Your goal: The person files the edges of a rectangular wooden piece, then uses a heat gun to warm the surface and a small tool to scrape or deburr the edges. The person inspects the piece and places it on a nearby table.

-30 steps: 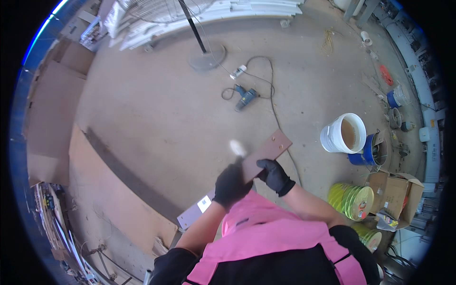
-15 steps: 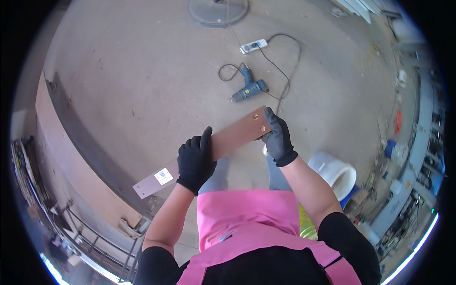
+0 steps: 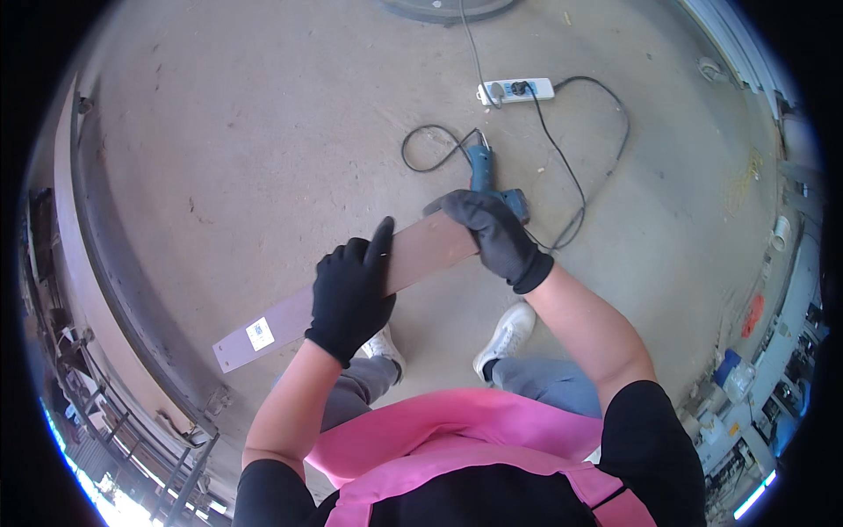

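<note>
A long, flat brown strip [image 3: 430, 250] slants in front of me, its right end higher than its left. It carries a white label [image 3: 260, 333] and small holes near the left end. My left hand [image 3: 351, 290], in a black glove, is closed around the strip's middle with the thumb along its face. My right hand [image 3: 496, 230], gloved in dark grey, is wrapped over the right end and covers it. Beyond that hand, partly hidden by it, a blue heat gun [image 3: 481, 167] lies on the floor.
A white power strip [image 3: 518, 90] with plugs in it lies farther off; its black cable [image 3: 625, 132] loops across the concrete floor. A long beam [image 3: 88, 255] runs along the left. Clutter and metal framing [image 3: 746, 413] line the right side. My white shoes [image 3: 507, 338] stand below the strip.
My right hand has shifted from gripping the strip's edge to covering its right end, hiding two brass-coloured rings. The view has shifted; the heat gun now sits partly behind that hand.
</note>
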Action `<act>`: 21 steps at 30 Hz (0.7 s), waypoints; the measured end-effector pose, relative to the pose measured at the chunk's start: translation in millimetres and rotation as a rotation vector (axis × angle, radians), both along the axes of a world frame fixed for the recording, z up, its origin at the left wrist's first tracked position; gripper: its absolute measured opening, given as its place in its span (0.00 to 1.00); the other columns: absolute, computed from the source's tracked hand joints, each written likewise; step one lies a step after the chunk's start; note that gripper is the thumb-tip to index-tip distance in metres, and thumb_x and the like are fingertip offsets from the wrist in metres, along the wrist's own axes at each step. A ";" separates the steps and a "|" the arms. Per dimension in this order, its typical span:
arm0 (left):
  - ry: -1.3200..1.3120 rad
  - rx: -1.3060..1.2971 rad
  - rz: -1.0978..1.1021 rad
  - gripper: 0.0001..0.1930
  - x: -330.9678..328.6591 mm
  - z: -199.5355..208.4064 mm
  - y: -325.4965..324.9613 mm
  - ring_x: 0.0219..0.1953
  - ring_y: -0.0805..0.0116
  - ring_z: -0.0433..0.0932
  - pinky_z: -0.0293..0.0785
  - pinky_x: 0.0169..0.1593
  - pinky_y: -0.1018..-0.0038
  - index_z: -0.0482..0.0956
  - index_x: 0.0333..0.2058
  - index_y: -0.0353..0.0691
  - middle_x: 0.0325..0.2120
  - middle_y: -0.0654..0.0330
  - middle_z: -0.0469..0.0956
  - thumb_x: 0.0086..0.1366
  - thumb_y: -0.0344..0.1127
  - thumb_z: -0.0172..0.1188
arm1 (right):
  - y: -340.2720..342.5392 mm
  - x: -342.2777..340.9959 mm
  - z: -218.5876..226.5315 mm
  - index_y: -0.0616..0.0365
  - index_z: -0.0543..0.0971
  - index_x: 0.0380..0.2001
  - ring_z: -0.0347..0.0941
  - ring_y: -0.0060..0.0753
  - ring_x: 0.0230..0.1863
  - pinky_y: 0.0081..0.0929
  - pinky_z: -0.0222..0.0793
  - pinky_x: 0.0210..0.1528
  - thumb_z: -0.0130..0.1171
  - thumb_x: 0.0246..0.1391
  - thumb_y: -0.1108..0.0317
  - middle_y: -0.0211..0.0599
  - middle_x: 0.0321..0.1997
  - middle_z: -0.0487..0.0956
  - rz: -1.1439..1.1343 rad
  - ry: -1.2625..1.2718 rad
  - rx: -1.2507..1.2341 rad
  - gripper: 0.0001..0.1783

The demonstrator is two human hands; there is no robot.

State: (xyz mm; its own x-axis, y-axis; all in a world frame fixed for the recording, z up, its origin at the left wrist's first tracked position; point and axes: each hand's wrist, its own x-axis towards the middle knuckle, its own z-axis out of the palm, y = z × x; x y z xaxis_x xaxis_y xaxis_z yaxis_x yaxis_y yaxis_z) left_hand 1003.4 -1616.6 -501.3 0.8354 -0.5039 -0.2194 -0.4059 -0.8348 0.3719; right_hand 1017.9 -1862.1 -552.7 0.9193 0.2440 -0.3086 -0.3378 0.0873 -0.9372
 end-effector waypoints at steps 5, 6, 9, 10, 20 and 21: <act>0.027 0.017 -0.021 0.40 18.7 -31.3 -9.5 0.40 0.50 0.75 0.71 0.43 0.58 0.61 0.66 0.48 0.37 0.52 0.74 0.52 0.30 0.61 | -59.4 19.8 -114.8 0.57 0.78 0.47 0.78 0.23 0.35 0.25 0.74 0.42 0.49 0.68 0.56 0.34 0.40 0.82 -0.061 0.512 0.382 0.17; -0.017 0.054 -0.050 0.39 21.1 -32.4 -9.9 0.39 0.51 0.75 0.71 0.42 0.58 0.62 0.66 0.48 0.36 0.53 0.74 0.52 0.30 0.61 | -84.6 25.8 -138.7 0.56 0.78 0.47 0.78 0.23 0.35 0.25 0.74 0.41 0.50 0.68 0.56 0.34 0.40 0.82 -0.078 0.431 0.381 0.17; -0.065 0.181 -0.101 0.35 18.9 -32.1 -12.9 0.38 0.53 0.76 0.70 0.39 0.59 0.65 0.64 0.48 0.35 0.54 0.74 0.54 0.30 0.58 | -154.5 12.8 -203.7 0.62 0.76 0.54 0.75 0.41 0.55 0.34 0.69 0.58 0.55 0.60 0.66 0.46 0.53 0.80 0.144 -0.173 -0.816 0.20; -0.055 0.204 -0.109 0.34 16.9 -30.8 -13.6 0.38 0.54 0.76 0.70 0.38 0.59 0.66 0.64 0.49 0.35 0.55 0.75 0.55 0.30 0.57 | -167.6 8.2 -222.4 0.60 0.74 0.58 0.72 0.45 0.61 0.35 0.66 0.62 0.57 0.57 0.66 0.50 0.58 0.76 0.084 0.024 -0.708 0.25; -0.095 0.253 0.034 0.28 13.1 -34.9 -43.3 0.39 0.61 0.77 0.69 0.39 0.66 0.69 0.63 0.52 0.35 0.58 0.75 0.61 0.33 0.54 | -173.0 7.6 -273.0 0.66 0.78 0.51 0.73 0.51 0.57 0.36 0.66 0.62 0.44 0.57 0.73 0.55 0.53 0.78 0.459 -0.041 -0.825 0.21; -0.064 0.273 0.041 0.24 12.7 -40.4 -49.6 0.40 0.62 0.78 0.69 0.40 0.67 0.71 0.60 0.52 0.35 0.59 0.76 0.64 0.34 0.51 | -172.8 3.7 -274.3 0.67 0.79 0.49 0.74 0.52 0.56 0.37 0.67 0.61 0.44 0.57 0.72 0.56 0.52 0.79 0.439 -0.041 -0.818 0.20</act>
